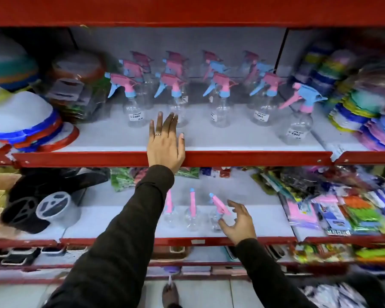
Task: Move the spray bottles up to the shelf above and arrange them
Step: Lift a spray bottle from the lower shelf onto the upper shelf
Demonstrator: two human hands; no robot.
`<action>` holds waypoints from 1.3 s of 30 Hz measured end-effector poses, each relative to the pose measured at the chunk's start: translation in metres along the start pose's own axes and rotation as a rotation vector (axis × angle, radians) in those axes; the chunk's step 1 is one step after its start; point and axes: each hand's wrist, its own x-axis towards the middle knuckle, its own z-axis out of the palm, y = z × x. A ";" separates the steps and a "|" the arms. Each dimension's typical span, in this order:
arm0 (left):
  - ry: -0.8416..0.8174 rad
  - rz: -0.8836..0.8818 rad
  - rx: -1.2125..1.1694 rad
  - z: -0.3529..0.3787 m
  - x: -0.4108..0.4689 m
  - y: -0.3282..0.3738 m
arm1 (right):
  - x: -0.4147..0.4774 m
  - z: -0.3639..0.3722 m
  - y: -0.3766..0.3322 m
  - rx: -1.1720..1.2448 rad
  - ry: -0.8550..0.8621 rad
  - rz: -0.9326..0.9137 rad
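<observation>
On upper shelf (pixel 231 141), left hand (pixel 165 145) flat, fingers spread; below, right hand (pixel 236 221) loosely spread beside spray bottle (pixel 218 207), not gripping

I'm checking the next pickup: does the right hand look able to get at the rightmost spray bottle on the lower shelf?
Probably yes. The right hand is open right beside the rightmost spray bottle, fingers curled near its clear body, with nothing between them and bare shelf in front.

Clear spray bottles (pixel 220 103) upright above — three (pixel 192 211), seemingly upright, below.
</observation>
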 end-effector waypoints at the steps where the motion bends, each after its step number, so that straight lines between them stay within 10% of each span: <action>1: 0.007 -0.005 0.006 0.000 0.001 -0.001 | 0.001 0.005 0.003 0.053 -0.008 0.082; 13: 0.018 -0.006 0.022 0.005 0.004 -0.003 | 0.012 0.046 0.018 0.145 -0.075 0.330; 39: -0.070 -0.024 0.019 -0.005 0.001 0.000 | 0.043 -0.105 -0.143 0.236 0.579 -0.468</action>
